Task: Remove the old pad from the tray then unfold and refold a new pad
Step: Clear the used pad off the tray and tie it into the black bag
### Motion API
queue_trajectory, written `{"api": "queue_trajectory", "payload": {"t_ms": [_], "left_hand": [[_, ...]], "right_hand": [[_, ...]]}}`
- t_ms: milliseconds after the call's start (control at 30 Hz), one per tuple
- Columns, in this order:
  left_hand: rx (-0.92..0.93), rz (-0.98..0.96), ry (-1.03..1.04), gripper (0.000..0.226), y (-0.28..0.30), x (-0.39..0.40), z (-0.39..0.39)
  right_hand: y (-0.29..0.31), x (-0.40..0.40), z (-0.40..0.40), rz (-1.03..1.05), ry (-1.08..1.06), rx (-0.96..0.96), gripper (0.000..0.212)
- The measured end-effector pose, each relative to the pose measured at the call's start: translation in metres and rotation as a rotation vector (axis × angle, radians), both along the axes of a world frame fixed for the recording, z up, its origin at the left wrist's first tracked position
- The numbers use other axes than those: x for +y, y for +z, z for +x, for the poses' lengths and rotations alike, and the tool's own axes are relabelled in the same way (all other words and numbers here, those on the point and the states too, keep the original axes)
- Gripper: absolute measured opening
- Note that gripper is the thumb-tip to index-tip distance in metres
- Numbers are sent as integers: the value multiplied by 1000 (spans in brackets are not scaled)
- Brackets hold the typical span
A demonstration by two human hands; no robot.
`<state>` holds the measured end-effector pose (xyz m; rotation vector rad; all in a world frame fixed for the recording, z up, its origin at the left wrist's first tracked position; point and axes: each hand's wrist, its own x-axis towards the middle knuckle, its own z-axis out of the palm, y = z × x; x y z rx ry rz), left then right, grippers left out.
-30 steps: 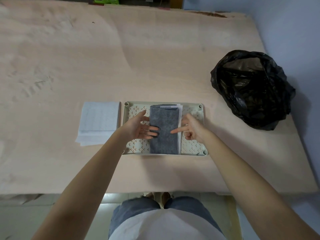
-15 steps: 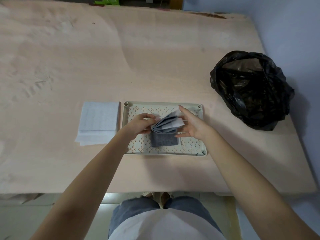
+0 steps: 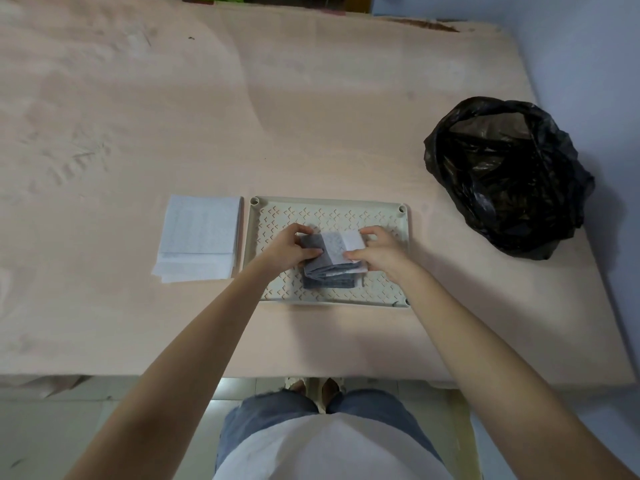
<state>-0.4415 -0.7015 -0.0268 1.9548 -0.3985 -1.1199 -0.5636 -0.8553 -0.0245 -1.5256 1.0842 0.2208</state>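
Note:
A pale green perforated tray (image 3: 394, 237) lies on the table in front of me. On its middle sits a folded grey-and-white pad (image 3: 330, 268), doubled over into a thick bundle. My left hand (image 3: 289, 249) grips the pad's left side, fingers curled over the top fold. My right hand (image 3: 377, 252) pinches the white flap on the pad's right side. Left of the tray lies a stack of folded white pads (image 3: 199, 237).
A crumpled black plastic bag (image 3: 505, 174) stands open on the table at the right, near the blue wall. The pink table (image 3: 311, 116) stretches far behind the tray. The table's near edge lies just below the tray, with my legs under it.
The grey pad lay long and flat in the tray a second ago. Both hands have since folded its far half toward me and now hold it as a short bundle.

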Motion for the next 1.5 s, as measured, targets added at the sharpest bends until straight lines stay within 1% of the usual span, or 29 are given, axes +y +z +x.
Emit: {"api": "queue_trajectory", "payload": {"t_ms": [100, 200, 300, 367, 400, 500, 567, 700, 767, 833, 900, 933, 1033, 1100, 1133, 1200, 1300, 1500], "left_hand": [[-197, 64, -81, 52, -2, -1, -4], [-412, 124, -156, 50, -4, 1, -15], [-702, 131, -219, 51, -10, 6, -28], [-806, 114, -237, 52, -15, 11, -32], [-818, 108, -244, 52, -18, 14, -32], [-777, 97, -266, 52, -24, 18, -28], [-801, 96, -299, 51, -26, 20, -28], [-1010, 194, -394, 51, -32, 24, -35], [-1052, 216, -468, 59, -35, 26, -38], [-1059, 282, -605, 72, -40, 27, -39], [-1074, 342, -677, 74, -45, 28, -38], [-1079, 358, -691, 74, -46, 27, -37], [-1074, 349, -711, 74, -45, 27, -35], [-1084, 339, -746, 74, -44, 28, -32], [-1091, 337, -766, 76, -43, 29, -31], [-1100, 343, -800, 76, -41, 30, -29], [-1096, 348, -815, 73, -40, 29, -29], [-1073, 387, -813, 71, -35, 25, -31]], "right_hand": [[-1, 5, -4, -80, 10, -50, 68], [-6, 13, -11, -102, 17, -142, 64], [-14, 24, -19, -167, 9, -198, 60], [-20, 29, -23, -192, -11, -222, 60], [-22, 31, -25, -207, -13, -231, 60], [-28, 39, -31, -259, 6, -256, 62], [-31, 44, -35, -292, 30, -247, 65], [-34, 47, -40, -307, 55, -247, 65], [-32, 44, -39, -333, 98, -235, 65], [-31, 41, -39, -464, 207, -205, 70], [-25, 39, -40, -615, 333, -180, 74], [-22, 39, -39, -711, 408, -185, 71], [-18, 45, -32, -1024, 738, -180, 61], [-21, 50, -28, -1116, 941, -82, 60], [-24, 50, -27, -1123, 1004, -24, 60], [-31, 47, -29, -1093, 1059, 49, 62], [-36, 41, -28, -1010, 1094, 68, 62], [-40, 39, -22, -950, 1166, 157, 60]]}}
